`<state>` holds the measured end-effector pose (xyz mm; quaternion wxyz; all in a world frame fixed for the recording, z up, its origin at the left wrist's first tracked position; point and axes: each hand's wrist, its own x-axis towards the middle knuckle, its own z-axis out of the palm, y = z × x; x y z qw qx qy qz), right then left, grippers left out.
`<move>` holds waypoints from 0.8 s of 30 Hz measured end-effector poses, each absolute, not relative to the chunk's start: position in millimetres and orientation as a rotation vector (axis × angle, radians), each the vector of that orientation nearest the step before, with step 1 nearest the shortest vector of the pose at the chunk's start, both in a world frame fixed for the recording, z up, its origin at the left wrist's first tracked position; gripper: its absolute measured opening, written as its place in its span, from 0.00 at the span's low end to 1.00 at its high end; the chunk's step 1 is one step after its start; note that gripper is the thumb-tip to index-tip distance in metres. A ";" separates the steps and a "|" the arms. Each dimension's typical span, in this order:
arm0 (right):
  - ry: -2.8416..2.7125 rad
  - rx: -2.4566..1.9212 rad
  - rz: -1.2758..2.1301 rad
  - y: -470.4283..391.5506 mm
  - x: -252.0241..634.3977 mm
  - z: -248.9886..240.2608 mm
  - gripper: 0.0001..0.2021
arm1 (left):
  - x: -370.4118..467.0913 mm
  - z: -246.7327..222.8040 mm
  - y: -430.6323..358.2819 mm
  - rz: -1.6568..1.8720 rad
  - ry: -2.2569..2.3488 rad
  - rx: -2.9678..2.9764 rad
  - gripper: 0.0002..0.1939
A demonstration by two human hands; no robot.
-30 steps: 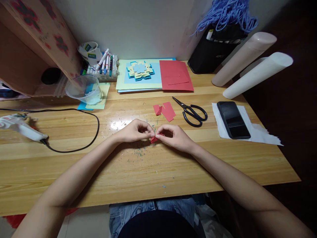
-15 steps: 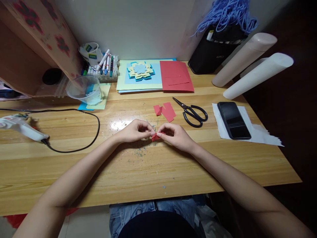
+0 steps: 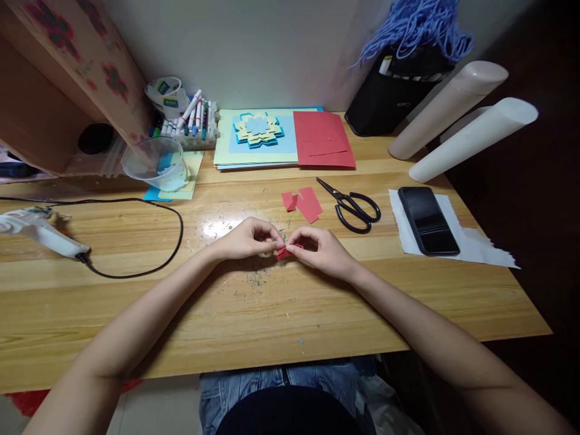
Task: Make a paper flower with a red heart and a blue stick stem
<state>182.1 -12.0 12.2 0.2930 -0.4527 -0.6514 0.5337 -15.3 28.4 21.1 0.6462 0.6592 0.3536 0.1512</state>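
Observation:
A small folded piece of red paper (image 3: 283,253) is pinched between my two hands, just over the wooden table (image 3: 226,332). My left hand (image 3: 249,239) grips its left side between thumb and fingertips. On the other side, my right hand (image 3: 322,251) pinches it the same way, and the fingers cover part of the paper. Beyond the hands lie red paper scraps (image 3: 310,204). To their right rest scissors (image 3: 353,206) with black handles, blades pointing to the upper left.
At the back are layered paper flower cutouts (image 3: 258,130) and a red sheet (image 3: 324,136). A plastic bowl (image 3: 154,166) and markers (image 3: 194,118) stand back left. A glue gun (image 3: 49,232) with a looping cable lies left. A phone (image 3: 428,220) and white rolls (image 3: 475,139) are on the right.
Both hands stay in nearly the same place, still pinching the red paper. The paper has shifted very slightly between the fingers.

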 end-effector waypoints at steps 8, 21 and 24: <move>-1.747 -1.208 1.420 -11.9 181.7 11.6 0.06 | -14.9 20.3 28.0 0.330 0.798 1.493 0.11; -1.785 -1.215 1.371 -13.0 180.7 13.5 0.06 | -14.0 18.3 28.3 0.332 0.811 1.548 0.10; -1.797 -1.214 1.371 -13.1 180.6 12.4 0.05 | -14.1 17.1 27.0 0.349 0.805 1.578 0.07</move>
